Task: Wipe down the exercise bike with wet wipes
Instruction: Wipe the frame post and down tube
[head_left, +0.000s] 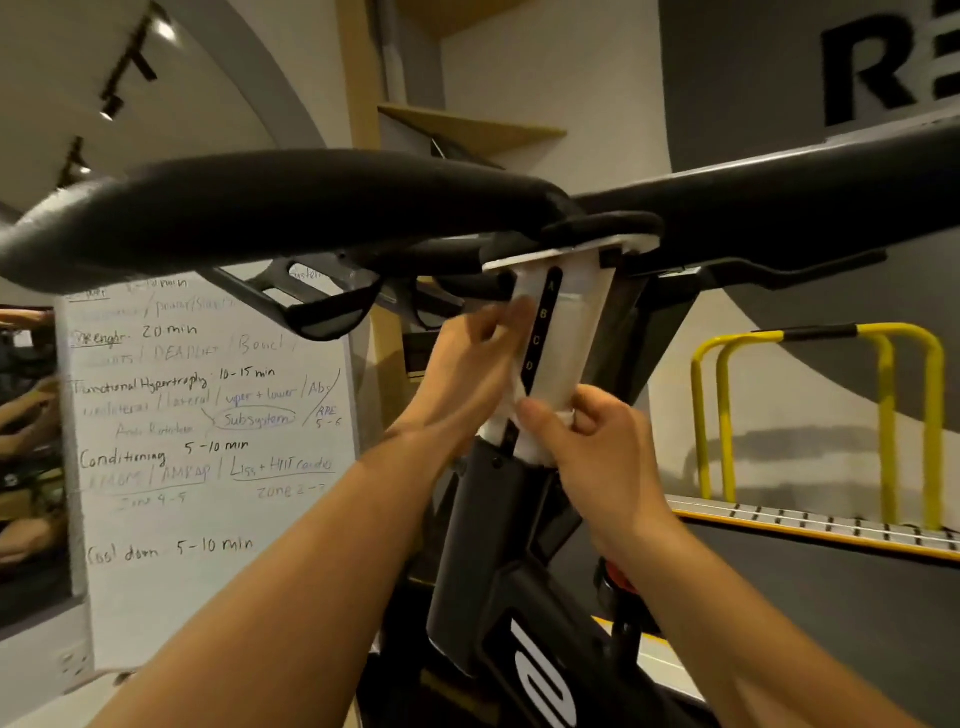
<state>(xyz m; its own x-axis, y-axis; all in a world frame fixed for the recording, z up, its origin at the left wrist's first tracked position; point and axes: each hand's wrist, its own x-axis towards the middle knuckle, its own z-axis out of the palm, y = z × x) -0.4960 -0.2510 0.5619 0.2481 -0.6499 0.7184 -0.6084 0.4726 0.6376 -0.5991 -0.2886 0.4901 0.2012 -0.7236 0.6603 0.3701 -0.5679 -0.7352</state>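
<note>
The exercise bike's black handlebar (311, 208) spans the frame from left to right. Below it runs the white handlebar post (569, 338) with a black strip of letters, set into the black frame (488, 545). A white wet wipe (511, 397) wraps the lower part of the post. My left hand (467, 364) pinches the wipe against the post's left side. My right hand (587, 447) grips the wipe's other end at the post's base, thumb in front. Part of the wipe is hidden behind my fingers.
A whiteboard (208, 441) with handwritten workout notes stands at the left, close to the bike. A yellow rail (883, 410) and a slatted treadmill deck (810, 525) sit at the right. A mirror edge (26, 441) shows at far left.
</note>
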